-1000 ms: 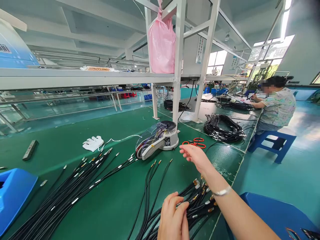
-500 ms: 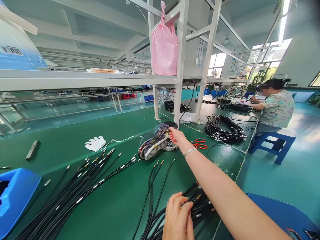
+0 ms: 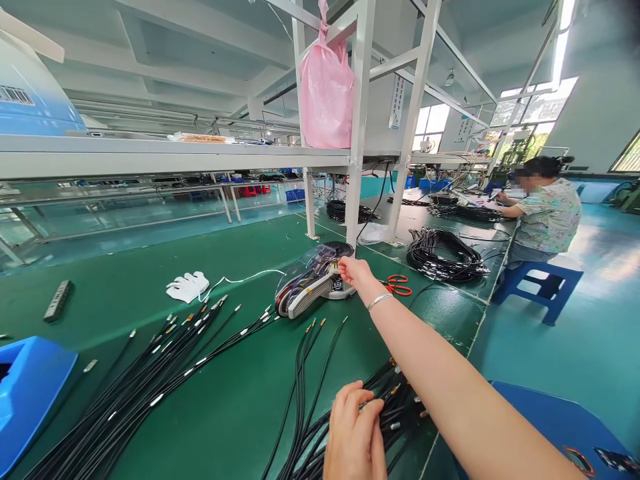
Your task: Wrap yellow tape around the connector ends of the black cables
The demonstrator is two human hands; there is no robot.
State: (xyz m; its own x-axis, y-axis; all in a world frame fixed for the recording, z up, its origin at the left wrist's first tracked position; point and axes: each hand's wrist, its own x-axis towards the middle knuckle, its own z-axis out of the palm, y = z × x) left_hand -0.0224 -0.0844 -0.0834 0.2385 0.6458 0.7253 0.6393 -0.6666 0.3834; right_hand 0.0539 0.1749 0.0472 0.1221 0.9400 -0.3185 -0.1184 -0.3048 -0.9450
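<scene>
Worktop [image 3: 220,407] spread with black cables, right hand [image 3: 355,272] at the tape dispenser [image 3: 313,283]

Across the green surface, two groups of cables are laid. White bands [image 3: 157,400] are carried by several cables in the left-hand group [image 3: 130,393], so work on at least part of it can be judged done. By the near group [image 3: 395,413], less is told: its ends are partly covered by the forearm, and how many of its cables are left to be dealt with cannot be counted. Farther right, a coil [image 3: 445,257] is set apart.

The dispenser is stood beyond the near group, beside the frame post. Its upper side is met by the right hand's bent fingers; whether tape is gripped cannot be told. The left hand [image 3: 355,433] is placed over the near group, fingers curved; whether any cable is grasped is hidden. A white glove [image 3: 187,287] is left beyond the left-hand group; red-handled scissors [image 3: 397,285] are laid just right of the dispenser.
</scene>
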